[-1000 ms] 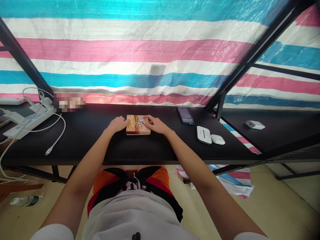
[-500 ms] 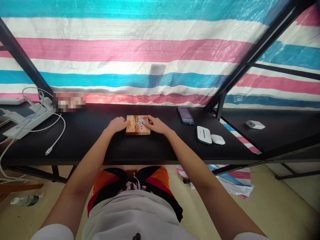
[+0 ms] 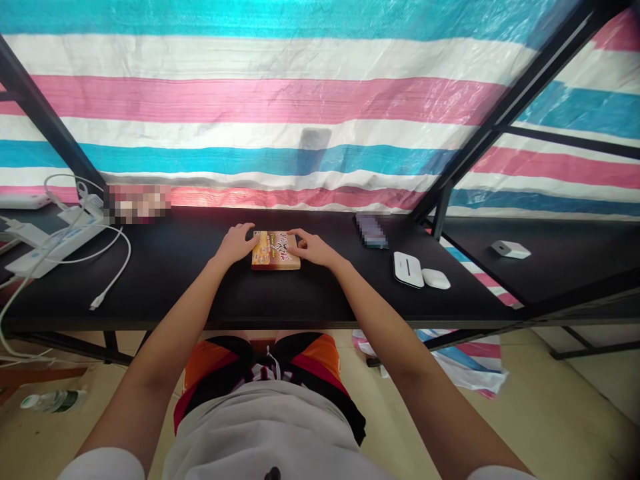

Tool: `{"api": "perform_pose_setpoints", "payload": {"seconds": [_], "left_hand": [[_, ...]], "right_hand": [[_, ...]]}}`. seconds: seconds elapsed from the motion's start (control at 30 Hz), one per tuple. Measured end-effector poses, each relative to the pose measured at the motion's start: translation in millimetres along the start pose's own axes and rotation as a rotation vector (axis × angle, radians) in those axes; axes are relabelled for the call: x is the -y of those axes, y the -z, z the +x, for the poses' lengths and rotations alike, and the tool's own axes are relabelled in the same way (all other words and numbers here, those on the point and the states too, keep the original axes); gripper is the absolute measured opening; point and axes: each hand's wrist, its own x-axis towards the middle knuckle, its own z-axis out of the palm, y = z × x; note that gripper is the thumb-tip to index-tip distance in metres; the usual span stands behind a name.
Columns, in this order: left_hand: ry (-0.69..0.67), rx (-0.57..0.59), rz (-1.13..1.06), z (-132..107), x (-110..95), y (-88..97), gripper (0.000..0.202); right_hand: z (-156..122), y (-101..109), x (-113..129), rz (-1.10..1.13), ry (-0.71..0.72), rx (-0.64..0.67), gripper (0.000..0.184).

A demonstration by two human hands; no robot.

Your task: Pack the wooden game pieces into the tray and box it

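Observation:
A small flat box (image 3: 275, 251), yellow and brown with printed lettering and pictures, lies on the black desk (image 3: 240, 303). At its left edge is my left hand (image 3: 235, 244), open, with the fingers lifted off beside the far corner. The left thumb is at the box's upper left side; whether it touches I cannot tell. My right hand (image 3: 316, 251) grips the right edge of the box, with a finger at the far right corner and the thumb on the side. The underside of the box is hidden.
A white power strip (image 3: 55, 250) with cables and a white cable plug (image 3: 97, 302) are at left. On the right lie a blurred phone (image 3: 371, 231), a white rectangular device (image 3: 408, 269), a white rounded case (image 3: 436, 279) and a white charger (image 3: 510, 249). Black frame bars flank the desk.
My left fingers have moved forward and spread away from the box's left edge. The box and my right hand have stayed almost where they were.

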Motion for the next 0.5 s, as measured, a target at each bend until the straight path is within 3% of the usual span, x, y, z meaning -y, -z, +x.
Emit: {"api": "perform_pose_setpoints", "payload": {"seconds": [0.17, 0.5], "left_hand": [[-0.065, 0.067, -0.060, 4, 5, -2.2, 0.044], [0.006, 0.220, 0.001, -2, -9, 9.6, 0.049]], "right_hand": [[3, -1, -4, 0.026, -0.010, -0.035, 0.058], [10, -7, -8, -0.012, -0.137, -0.193, 0.052]]}}
